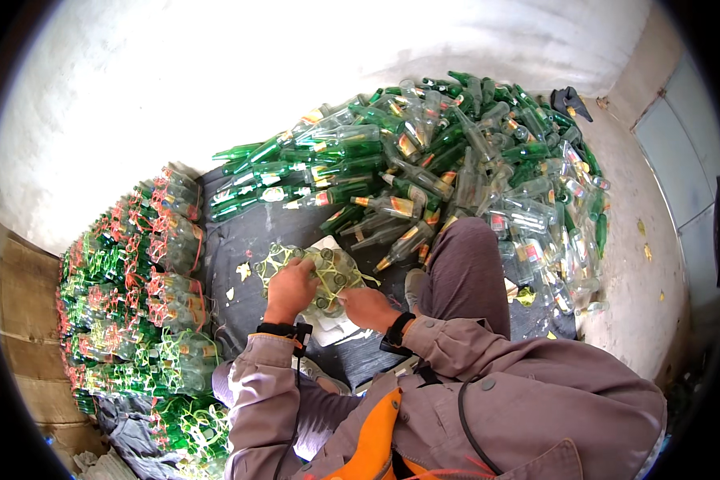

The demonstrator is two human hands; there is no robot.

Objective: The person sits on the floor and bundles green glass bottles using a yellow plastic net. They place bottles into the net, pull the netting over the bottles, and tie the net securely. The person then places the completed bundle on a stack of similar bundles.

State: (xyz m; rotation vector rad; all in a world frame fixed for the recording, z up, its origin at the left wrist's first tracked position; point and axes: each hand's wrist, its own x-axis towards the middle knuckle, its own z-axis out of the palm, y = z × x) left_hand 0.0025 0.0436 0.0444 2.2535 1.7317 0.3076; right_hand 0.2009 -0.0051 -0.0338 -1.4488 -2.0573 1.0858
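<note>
Between my knees stands a bundle of glass bottles (340,266), necks up, laced together with yellow-green plastic strap (275,258). My left hand (292,286) is closed over the bundle's left part, fingers curled at the strap between the bottle necks. At the near right side of the bundle, my right hand (366,307) pinches the strap; its fingertips are partly hidden. A loose strap end sticks out to the right of the bundle. Under and beside the bottles lies a white pad (332,330).
Loose green and clear bottles (424,152) are heaped ahead and to the right. Strapped bundles of bottles (136,280) are stacked at the left. A dark sheet (236,228) covers the floor. A white wall (216,72) rises behind, and a grey door (676,156) is at right.
</note>
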